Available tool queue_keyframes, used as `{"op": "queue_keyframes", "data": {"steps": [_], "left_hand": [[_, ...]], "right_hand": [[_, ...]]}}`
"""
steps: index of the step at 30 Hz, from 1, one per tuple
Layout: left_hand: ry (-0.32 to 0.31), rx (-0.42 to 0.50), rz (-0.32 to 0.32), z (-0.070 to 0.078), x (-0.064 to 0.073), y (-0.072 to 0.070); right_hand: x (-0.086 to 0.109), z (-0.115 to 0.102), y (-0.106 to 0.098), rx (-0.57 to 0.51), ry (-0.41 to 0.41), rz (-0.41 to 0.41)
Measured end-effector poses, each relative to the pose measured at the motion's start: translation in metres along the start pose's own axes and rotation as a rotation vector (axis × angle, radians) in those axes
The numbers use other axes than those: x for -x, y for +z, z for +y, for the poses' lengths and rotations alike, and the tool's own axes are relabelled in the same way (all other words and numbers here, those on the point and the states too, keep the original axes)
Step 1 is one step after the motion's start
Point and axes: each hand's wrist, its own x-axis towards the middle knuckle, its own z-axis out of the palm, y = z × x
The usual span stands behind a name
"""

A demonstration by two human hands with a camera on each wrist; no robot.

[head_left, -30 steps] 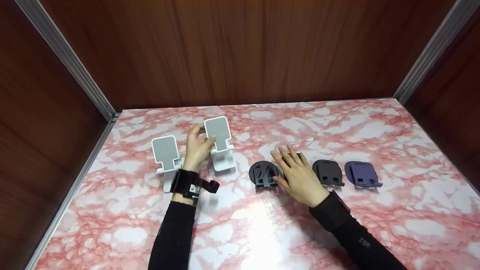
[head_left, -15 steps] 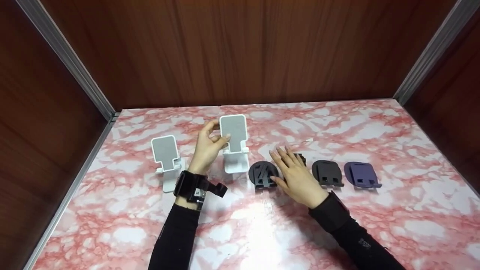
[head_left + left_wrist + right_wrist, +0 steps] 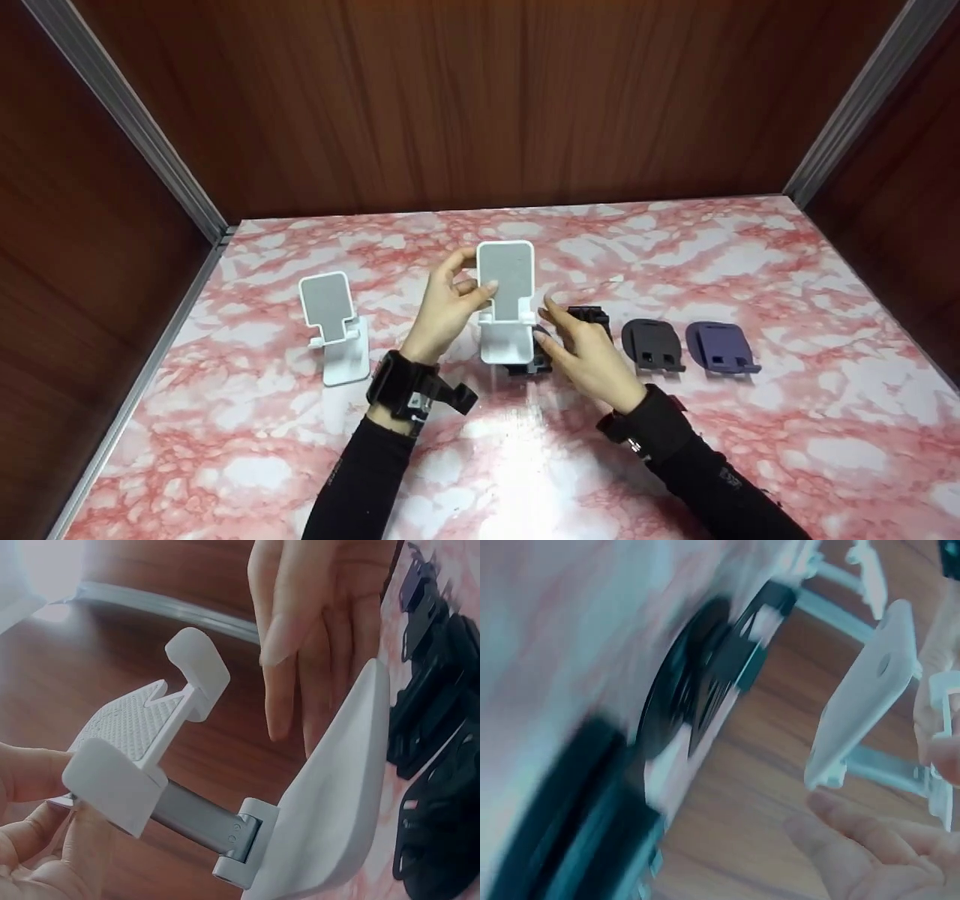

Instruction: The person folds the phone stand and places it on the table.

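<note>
My left hand [image 3: 442,307] pinches the upright plate of a white phone stand [image 3: 507,274] with a grey pad, thumb on the front edge and fingers behind. The left wrist view shows the stand raised off the table, its grey hinged arm [image 3: 202,817] joining the plate to the white base [image 3: 322,795]. My right hand [image 3: 596,364] is beside the base, fingers extended and holding nothing; in the right wrist view its fingertips [image 3: 821,802] are right at the base's edge. Below the raised stand lies a folded black phone stand [image 3: 536,367], partly hidden behind it.
A second white phone stand [image 3: 328,304] stands upright at left. To the right lie another black folded stand [image 3: 592,315], partly behind my right hand, a dark grey one [image 3: 652,345] and a purple one [image 3: 724,349]. Wooden walls [image 3: 495,105] surround the marbled tabletop [image 3: 465,465].
My left hand has carried the white phone stand rightward, over the black folded stand. My right hand has turned from palm-down above the black stands to sideways next to the white base.
</note>
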Motion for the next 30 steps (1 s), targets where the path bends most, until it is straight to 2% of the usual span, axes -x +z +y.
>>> {"op": "queue_keyframes", "data": {"steps": [9,12,15,21,27,30], "left_hand": [[0.05,0.036,-0.04,0.005,0.007,0.013],[0.051,0.028,-0.041,0.005,0.007,0.015],[0.075,-0.008,-0.043,0.003,0.006,0.014],[0.175,-0.18,-0.045,-0.003,0.003,0.009],[0.134,-0.153,-0.118,-0.005,0.002,0.005],[0.133,-0.149,-0.133,-0.004,0.001,0.005]], "right_hand": [[-0.002,0.008,-0.001,-0.632,0.205,-0.228],[-0.003,0.011,0.003,-0.835,0.258,-0.267],[-0.003,0.012,0.006,-0.968,0.311,-0.271],[-0.001,0.013,0.006,-1.06,0.362,-0.288],[-0.001,0.011,0.005,-1.089,0.374,-0.301],[-0.001,0.011,0.004,-1.089,0.364,-0.316]]}}
